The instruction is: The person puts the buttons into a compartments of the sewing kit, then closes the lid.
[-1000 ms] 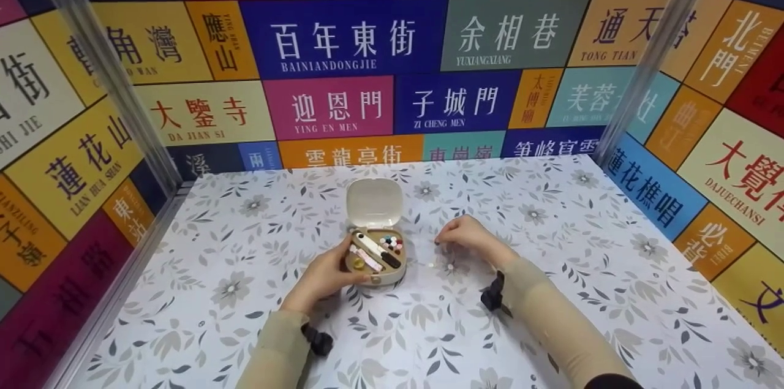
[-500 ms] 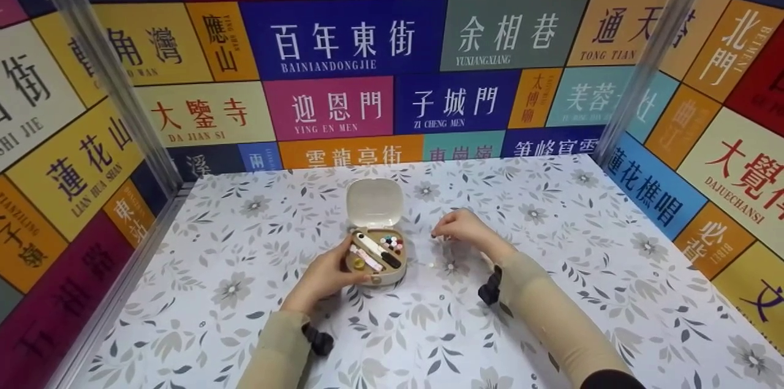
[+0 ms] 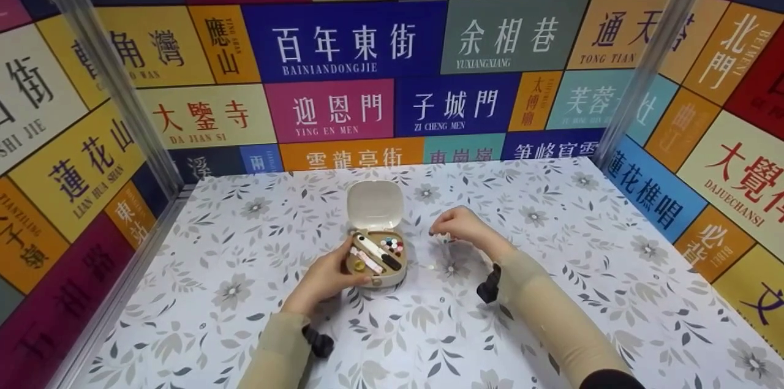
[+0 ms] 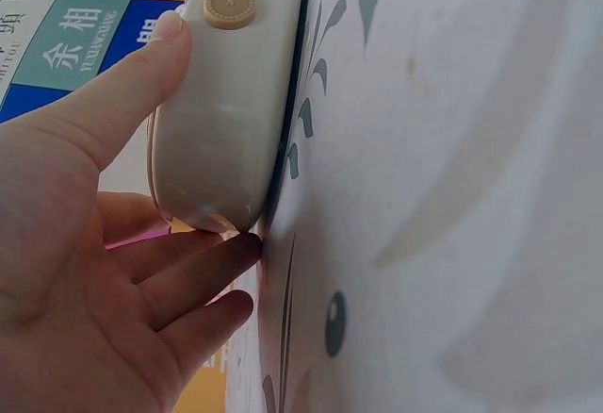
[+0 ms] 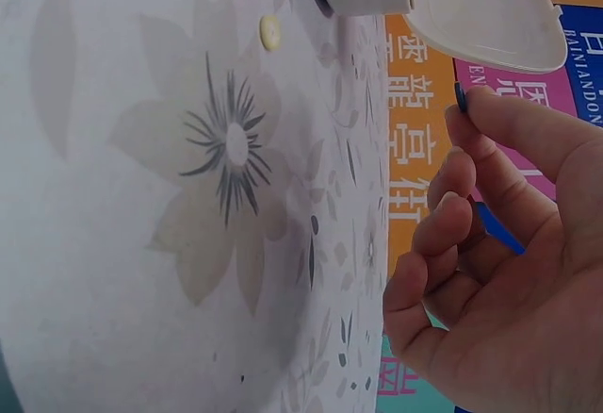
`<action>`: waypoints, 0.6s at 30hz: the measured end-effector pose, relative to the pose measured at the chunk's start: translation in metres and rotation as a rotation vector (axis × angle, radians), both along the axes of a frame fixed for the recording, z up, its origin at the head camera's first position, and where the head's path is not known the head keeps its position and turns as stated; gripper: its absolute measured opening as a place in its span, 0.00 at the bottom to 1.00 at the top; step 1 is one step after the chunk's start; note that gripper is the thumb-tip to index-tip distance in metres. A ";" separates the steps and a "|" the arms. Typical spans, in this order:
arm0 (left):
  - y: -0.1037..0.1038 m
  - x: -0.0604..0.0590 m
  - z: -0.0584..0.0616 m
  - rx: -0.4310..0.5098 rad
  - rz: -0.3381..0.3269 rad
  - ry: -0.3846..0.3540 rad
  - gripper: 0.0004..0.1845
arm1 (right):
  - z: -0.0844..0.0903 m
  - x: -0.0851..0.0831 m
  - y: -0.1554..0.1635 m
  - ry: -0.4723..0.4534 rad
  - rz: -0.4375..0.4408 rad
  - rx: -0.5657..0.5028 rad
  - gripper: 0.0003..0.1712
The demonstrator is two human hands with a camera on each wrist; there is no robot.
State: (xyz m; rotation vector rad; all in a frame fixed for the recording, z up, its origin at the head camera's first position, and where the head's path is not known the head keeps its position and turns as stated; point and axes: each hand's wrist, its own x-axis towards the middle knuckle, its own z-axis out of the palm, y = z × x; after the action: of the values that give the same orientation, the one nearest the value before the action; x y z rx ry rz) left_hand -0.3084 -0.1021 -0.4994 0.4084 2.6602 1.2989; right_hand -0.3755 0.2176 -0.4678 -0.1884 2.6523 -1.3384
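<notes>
A small cream sewing box (image 3: 391,280) stands on the table with its lid (image 3: 375,204) raised. My left hand (image 3: 321,279) grips its left side, thumb at the front near a round tan button-shaped clasp (image 4: 229,7), fingers against the side. Inside lie a white and dark slim tool (image 3: 380,249), a pink strip-like thing (image 3: 366,259), a yellow round piece (image 3: 359,266) and several coloured buttons (image 3: 392,245). To the right of the box, my right hand (image 3: 468,228) is raised above the table. It pinches a small dark blue button (image 5: 461,96) between thumb and index finger, other fingers loosely curled.
A pale yellow button (image 5: 270,32) lies on the table right of the box. The flower-printed tabletop (image 3: 245,328) reaches back to walls of coloured signs (image 3: 343,40). Metal posts (image 3: 116,70) stand at the far corners.
My right hand has shifted slightly up and left, still pinching the small button. My left hand and the box stay in place.
</notes>
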 end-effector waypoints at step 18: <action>0.001 -0.001 -0.002 0.017 0.004 -0.001 0.57 | 0.004 -0.005 -0.010 -0.004 0.022 -0.033 0.07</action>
State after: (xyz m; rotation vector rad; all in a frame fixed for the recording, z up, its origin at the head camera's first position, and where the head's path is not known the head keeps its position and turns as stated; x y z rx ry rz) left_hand -0.3089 -0.1014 -0.5010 0.4048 2.6516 1.3238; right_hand -0.3805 0.2077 -0.4639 -0.2180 2.6189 -1.3749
